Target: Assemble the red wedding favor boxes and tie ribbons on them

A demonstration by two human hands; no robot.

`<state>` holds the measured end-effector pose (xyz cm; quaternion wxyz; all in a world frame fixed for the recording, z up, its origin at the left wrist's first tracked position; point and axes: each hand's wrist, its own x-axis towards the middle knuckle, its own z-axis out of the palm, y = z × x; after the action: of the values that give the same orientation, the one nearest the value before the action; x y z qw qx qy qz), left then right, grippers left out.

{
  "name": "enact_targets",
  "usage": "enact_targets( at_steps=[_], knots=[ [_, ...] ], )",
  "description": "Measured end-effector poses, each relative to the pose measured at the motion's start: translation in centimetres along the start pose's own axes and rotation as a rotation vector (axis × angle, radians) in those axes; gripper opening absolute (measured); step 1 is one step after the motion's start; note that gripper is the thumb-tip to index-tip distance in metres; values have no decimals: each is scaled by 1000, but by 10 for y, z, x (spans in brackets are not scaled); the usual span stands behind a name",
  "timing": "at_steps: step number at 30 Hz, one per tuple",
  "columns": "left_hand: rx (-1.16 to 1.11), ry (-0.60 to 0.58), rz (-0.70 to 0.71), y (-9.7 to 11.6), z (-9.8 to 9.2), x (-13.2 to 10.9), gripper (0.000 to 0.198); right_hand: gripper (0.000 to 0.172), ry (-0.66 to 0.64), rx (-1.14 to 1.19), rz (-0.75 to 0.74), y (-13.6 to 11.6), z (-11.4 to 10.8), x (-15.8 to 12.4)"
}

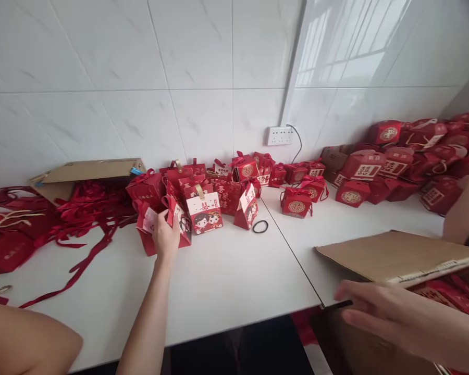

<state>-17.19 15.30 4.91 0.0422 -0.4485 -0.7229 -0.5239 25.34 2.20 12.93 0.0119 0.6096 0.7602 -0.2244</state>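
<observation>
Left hand: grip closed on peaked red gift box. Right hand: fingers loosely parted, empty, by cardboard carton. Step, seemingly: box positioning; next calls for steady release.

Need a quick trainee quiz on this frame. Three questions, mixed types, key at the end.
1. Which of the person's own hands grips a red-and-white card gift box?
2. True or false: the thin black ring lies inside a brown cardboard box.
3. Fill in: the white rectangular socket panel is mounted on the ____.

Key:
1. The left hand.
2. False; it lies on the white tabletop.
3. White tiled wall.
</observation>
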Motion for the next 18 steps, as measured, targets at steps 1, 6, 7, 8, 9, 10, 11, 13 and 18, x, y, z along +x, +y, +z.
enact_targets(
  at_steps=[1, 6, 7, 8, 9, 10, 11, 13, 18],
  knots=[
    [-15, 13, -3, -2, -7, -2, 22, 24, -101, -12, -63, -20, -6, 15],
    [-115, 57, -1, 2, -51, -35, 25, 31, -165, -168, -367, -100, -27, 80],
    [-162, 15, 18, 5, -56, -45, 27, 30, -138, -170, -407, -111, -31, 92],
    [-223, -68, 41, 9, -58, -54, 27, 27, -121, -161, -440, -121, -34, 103],
    [-290, -185, 64, 13, -59, -63, 26, 23, -105, -150, -461, -129, -38, 114],
    [-354, -317, 82, 17, -57, -71, 25, 18, -72, -141, -464, -137, -40, 123],
    [-404, -441, 91, 21, -53, -79, 25, 13, -22, -131, -458, -142, -40, 131],
    [-453, -609, 87, 28, -45, -90, 25, 7, 108, -97, -456, -148, -33, 141],
    [-481, -718, 65, 34, -33, -101, 26, 6, 264, 171, -567, -137, 16, 143]
  ],
)
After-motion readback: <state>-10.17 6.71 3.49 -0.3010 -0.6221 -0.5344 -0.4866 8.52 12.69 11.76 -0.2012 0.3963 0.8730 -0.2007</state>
